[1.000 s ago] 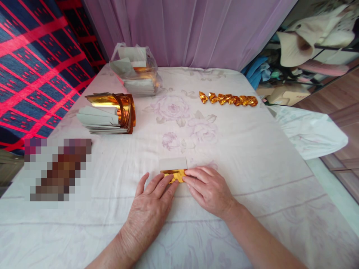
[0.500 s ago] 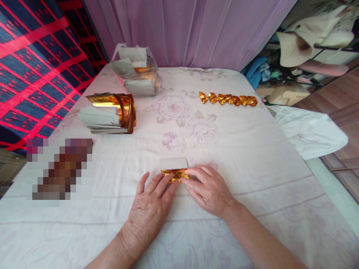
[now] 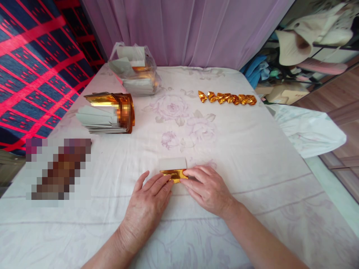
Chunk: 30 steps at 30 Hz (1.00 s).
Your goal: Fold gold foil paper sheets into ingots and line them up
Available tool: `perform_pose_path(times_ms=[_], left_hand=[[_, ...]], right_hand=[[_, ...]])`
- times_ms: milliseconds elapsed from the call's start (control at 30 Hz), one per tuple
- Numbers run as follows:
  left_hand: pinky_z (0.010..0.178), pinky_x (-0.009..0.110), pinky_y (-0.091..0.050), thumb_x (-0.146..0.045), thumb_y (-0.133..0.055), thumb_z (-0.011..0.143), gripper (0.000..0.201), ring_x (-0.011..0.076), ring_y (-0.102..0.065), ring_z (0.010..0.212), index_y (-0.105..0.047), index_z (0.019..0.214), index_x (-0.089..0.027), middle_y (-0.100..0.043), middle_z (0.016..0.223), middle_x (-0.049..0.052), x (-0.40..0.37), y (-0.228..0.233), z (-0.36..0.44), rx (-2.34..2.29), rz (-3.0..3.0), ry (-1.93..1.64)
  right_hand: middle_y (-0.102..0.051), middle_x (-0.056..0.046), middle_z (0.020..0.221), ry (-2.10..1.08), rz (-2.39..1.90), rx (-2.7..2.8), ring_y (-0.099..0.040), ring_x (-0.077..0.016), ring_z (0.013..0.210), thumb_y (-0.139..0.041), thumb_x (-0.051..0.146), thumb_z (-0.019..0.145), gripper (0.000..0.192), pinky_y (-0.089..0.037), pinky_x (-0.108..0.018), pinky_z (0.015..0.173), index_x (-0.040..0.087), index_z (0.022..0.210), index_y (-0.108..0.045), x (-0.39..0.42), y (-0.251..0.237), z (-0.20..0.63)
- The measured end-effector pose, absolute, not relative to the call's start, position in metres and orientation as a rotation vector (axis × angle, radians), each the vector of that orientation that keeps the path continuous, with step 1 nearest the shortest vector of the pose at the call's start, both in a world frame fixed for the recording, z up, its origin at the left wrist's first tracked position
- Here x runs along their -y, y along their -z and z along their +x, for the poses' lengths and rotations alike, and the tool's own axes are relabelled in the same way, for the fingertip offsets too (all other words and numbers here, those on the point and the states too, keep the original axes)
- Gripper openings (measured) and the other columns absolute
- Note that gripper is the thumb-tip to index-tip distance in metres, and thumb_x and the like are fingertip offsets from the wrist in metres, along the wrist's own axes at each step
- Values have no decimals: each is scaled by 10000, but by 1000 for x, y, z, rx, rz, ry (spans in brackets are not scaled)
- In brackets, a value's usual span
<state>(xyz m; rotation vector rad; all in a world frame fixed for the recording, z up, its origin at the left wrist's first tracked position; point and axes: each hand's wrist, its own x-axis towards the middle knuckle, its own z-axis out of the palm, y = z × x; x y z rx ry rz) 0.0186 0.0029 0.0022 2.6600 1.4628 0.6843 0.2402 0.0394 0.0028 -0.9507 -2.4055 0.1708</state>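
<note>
A bed covered by a pale sheet printed with faint roses (image 3: 252, 149) fills the view, with a mauve curtain (image 3: 190, 30) hanging along its far edge and a red-and-blue checked blanket (image 3: 33, 63) at the far left. On the left of the sheet lies a thick stack of gold foil paper sheets (image 3: 108, 114), gold face curling up at its right end and grey backs fanned to the left; behind it, farther away, a clear plastic bag (image 3: 134, 73) holds more of the same sheets. At the far right a row of folded gold pieces (image 3: 227, 98) sits in a line, touching one another, so several pieces are already finished, while the stack and the bag suggest that far more paper is left to fold than has been done. Near the middle of the near side, the single sheet in hand (image 3: 173, 169) lies flat on the cloth: its grey back shows on the far half and a narrow gold strip is turned up along the near edge, an early crease by the look of it. The left hand (image 3: 146, 209) rests palm down, fingers spread, fingertips pressing the strip's left end; the right hand (image 3: 207, 188) pinches its right end between thumb and fingers.
</note>
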Motion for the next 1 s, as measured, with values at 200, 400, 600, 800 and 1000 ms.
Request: perform_pose_path(times_ms=[200, 400, 600, 800, 1000], left_hand=[[1123, 449, -298, -206, -484, 985, 255, 203, -633, 1120, -667, 1164, -207, -712, 1183, 39, -2, -1, 18, -1459, 2659, -649], [1119, 488, -273, -229, -502, 972, 293, 228, -602, 1149, -635, 1227, -288, -677, 1236, 31, 0, -2, 20, -1485, 2641, -549], [1129, 475, -281, -211, -549, 939, 320, 215, -593, 1158, -632, 1233, -306, -664, 1240, 27, 1, -4, 20, -1506, 2663, -493], [1140, 484, -271, -178, -536, 931, 330, 216, -602, 1146, -635, 1222, -297, -665, 1236, 30, 2, -6, 22, -1531, 2668, -486], [1145, 498, -250, -164, -516, 932, 297, 221, -618, 1118, -658, 1165, -280, -683, 1198, 30, 1, -9, 25, -1536, 2652, -507]], right_hand=[[-686, -64, 1000, -195, -968, 2393, -606, -193, 922, -571, 127, 903, 197, -515, -359, 828, 205, 1013, -715, -39, -3, 239], [-675, -72, 1043, -218, -940, 2421, -595, -211, 965, -551, 140, 901, 240, -513, -389, 852, 206, 1082, -694, -38, -2, 242], [-666, -69, 1078, -247, -916, 2459, -588, -224, 994, -557, 140, 873, 265, -502, -407, 853, 221, 1090, -686, -38, -3, 243], [-673, -65, 1075, -231, -896, 2481, -587, -220, 979, -554, 138, 853, 258, -500, -406, 845, 226, 1049, -696, -40, -6, 244], [-692, -56, 1052, -192, -864, 2490, -591, -212, 946, -542, 129, 856, 222, -487, -385, 798, 209, 979, -708, -42, -8, 250]])
